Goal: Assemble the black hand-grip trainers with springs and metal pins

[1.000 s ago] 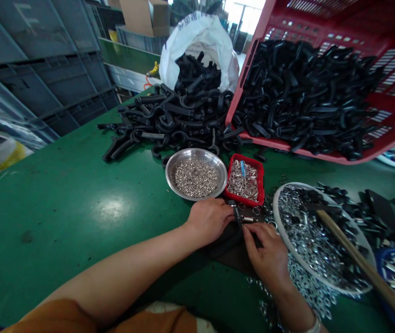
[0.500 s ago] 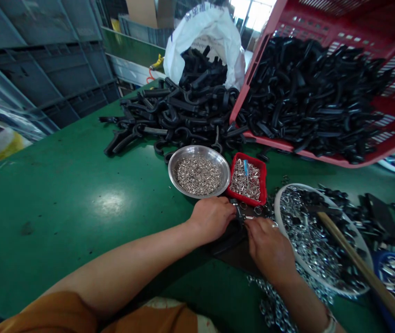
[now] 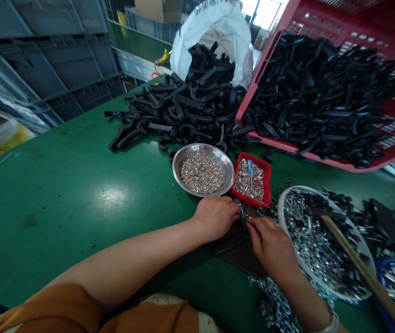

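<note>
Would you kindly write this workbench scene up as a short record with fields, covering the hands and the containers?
Left hand: closed on a black part
Right hand: fingertips at the same part; exact grip hidden
Steel bowl: small metal pieces inside
Red tray: beside the bowl, holding metal pins and a blue-handled tool
White basin: metal pieces inside, wooden handle across its rim
Red basket: tilted, full of black pieces
</note>
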Demonstrator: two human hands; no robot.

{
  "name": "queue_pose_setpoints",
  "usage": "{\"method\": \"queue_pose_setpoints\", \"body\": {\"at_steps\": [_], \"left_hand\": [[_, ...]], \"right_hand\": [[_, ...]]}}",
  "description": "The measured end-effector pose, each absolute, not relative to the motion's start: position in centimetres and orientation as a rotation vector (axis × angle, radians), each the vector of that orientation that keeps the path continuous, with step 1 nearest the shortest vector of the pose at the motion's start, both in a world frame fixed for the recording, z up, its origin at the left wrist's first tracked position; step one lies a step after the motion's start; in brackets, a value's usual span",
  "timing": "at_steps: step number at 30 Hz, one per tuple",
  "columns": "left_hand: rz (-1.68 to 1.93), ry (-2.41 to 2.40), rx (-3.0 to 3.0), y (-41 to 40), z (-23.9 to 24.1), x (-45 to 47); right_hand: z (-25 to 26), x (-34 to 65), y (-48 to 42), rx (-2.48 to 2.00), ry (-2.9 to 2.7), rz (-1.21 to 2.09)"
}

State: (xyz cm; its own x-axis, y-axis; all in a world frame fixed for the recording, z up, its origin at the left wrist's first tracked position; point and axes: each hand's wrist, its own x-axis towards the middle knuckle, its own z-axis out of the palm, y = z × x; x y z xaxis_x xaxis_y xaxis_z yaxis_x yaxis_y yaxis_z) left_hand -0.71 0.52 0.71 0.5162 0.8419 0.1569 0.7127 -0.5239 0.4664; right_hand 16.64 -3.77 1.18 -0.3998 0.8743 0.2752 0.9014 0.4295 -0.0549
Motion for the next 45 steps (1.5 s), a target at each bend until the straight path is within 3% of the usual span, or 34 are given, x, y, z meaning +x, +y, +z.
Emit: {"method": "queue_pose_setpoints", "body": {"at_steps": [15, 25, 29, 38, 45], "left_hand": [[0.553, 1.245, 2.468, 0.5, 0.7, -1.0], [0.608, 1.25, 2.468, 0.5, 0.2, -1.0], [0.61, 1.252, 2.473, 0.4, 0.3, -1.0], [0.596, 1.253, 2.485, 0.5, 0.3, -0.9], [0.576, 1.252, 2.518, 0.4, 0.2, -1.1]], "right_hand": [[0.1, 17.3, -4.3, -1.38, -2.512, -0.395], [1.5, 17.8, -3.0, -1.403, -2.425, 0.093], [1.7, 17.7, -2.7, -1.378, -2.456, 0.133], [0.7, 17.4, -3.7, -1.317, -2.561, -0.343], [0.6, 16.0, -4.7, -1.51, -2.604, -0.698]]}}
